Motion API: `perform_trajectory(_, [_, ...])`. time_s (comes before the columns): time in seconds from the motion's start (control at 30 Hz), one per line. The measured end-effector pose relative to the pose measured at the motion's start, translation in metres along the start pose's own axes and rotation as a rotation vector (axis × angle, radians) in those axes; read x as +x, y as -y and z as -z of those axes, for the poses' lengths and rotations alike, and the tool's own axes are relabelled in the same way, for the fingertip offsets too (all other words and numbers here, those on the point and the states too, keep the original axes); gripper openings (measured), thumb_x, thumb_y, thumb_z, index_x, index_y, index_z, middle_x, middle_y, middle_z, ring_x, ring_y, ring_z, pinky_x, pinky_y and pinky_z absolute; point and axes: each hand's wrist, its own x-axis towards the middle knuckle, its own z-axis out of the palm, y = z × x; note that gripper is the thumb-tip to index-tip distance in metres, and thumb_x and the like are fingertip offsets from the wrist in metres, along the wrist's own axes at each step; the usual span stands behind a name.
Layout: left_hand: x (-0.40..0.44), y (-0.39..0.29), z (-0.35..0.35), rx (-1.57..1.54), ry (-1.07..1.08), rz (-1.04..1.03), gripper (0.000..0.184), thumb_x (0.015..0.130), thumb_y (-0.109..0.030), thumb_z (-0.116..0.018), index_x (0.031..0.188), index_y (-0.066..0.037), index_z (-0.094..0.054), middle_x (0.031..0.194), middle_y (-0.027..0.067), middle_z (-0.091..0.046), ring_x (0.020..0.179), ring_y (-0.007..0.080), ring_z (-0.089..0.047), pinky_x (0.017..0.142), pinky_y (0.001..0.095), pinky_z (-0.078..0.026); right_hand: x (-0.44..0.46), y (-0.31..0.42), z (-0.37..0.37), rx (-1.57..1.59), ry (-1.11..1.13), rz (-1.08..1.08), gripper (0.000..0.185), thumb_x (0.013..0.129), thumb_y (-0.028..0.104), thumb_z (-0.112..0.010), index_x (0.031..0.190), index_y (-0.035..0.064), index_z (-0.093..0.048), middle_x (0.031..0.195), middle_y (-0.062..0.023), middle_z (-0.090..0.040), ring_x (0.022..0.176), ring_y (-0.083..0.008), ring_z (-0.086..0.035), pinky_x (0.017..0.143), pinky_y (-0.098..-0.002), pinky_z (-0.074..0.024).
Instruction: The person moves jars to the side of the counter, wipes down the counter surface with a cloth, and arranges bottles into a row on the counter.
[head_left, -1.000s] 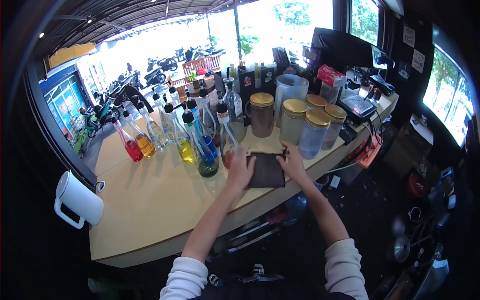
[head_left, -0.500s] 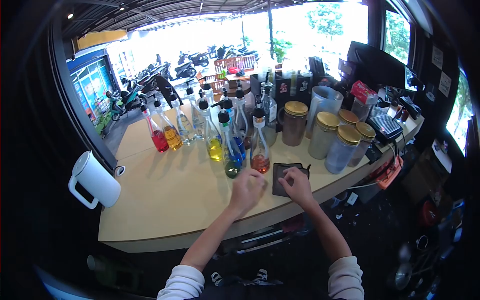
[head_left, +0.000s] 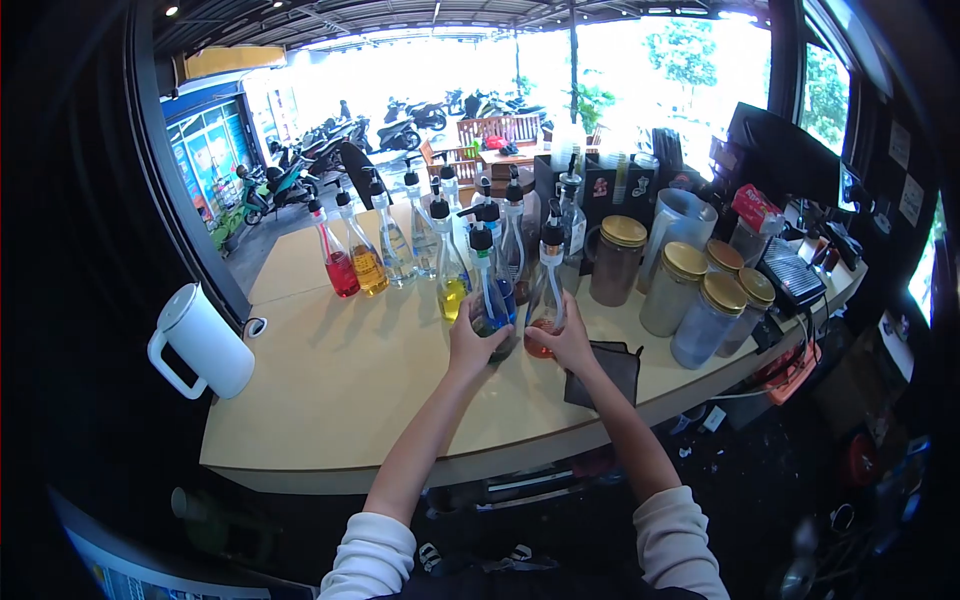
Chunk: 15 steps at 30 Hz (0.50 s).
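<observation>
My left hand (head_left: 472,345) is wrapped round the lower part of a pump bottle with dark green liquid (head_left: 483,268). Around the base of another pump bottle, with orange-red liquid (head_left: 547,285), my right hand (head_left: 566,343) is closed. Both bottles stand upright on the counter, side by side, with black pump tops. A folded dark cloth (head_left: 612,374) lies just right of my right hand, partly under the forearm. Close behind the left hand is a pump bottle of yellow liquid (head_left: 453,294); a bottle with blue liquid is mostly hidden behind the green one.
Pump bottles with red (head_left: 341,272) and amber liquid (head_left: 369,270) stand farther left among several others. Gold-lidded jars (head_left: 681,290) crowd the right side. A white jug (head_left: 203,342) is at the counter's (head_left: 310,400) left edge. A black monitor (head_left: 790,155) stands back right.
Both hands have moved forward and closed on the green and orange-red bottles. The right hand has left the cloth, which now lies less neatly. The view has shifted slightly.
</observation>
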Motion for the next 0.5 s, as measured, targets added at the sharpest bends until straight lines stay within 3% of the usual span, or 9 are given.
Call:
perform_trajectory(0.1, [-0.006,-0.008,0.005,0.085,-0.07,0.001,0.075,0.062,-0.022,-0.083,0.123,0.001,-0.046,0.108,0.0154,-0.063,0.104,0.0258,-0.061,0.093,0.0367,-0.046,-0.001,0.008,0.002,0.004,0.058,-0.115,0.082,0.068,0.025,-0.081,0.13,-0.0016,-0.033,0.12,-0.0215,-0.049,0.113,-0.0301,-0.05,0.095,-0.0388,-0.0406])
perform_trajectory(0.3, [-0.015,-0.017,0.044,0.079,-0.096,0.034,0.065,0.065,-0.02,-0.082,0.118,0.0,-0.049,0.107,0.0147,-0.064,0.1,0.021,-0.062,0.089,0.0335,-0.048,-0.003,0.011,-0.001,-0.039,-0.008,-0.07,0.074,0.069,0.023,-0.08,0.124,-0.002,-0.037,0.109,-0.018,-0.054,0.102,-0.0266,-0.056,0.088,-0.0366,-0.044])
perform_trajectory(0.5, [-0.01,-0.017,0.069,0.092,-0.085,0.003,0.062,0.066,-0.016,-0.082,0.116,0.0,-0.05,0.103,0.0137,-0.065,0.097,0.0192,-0.063,0.087,0.0316,-0.049,-0.006,0.026,-0.006,-0.037,0.011,-0.151,0.067,0.07,0.019,-0.079,0.122,0.0027,-0.04,0.114,-0.0154,-0.054,0.108,-0.0243,-0.055,0.092,-0.0359,-0.0436])
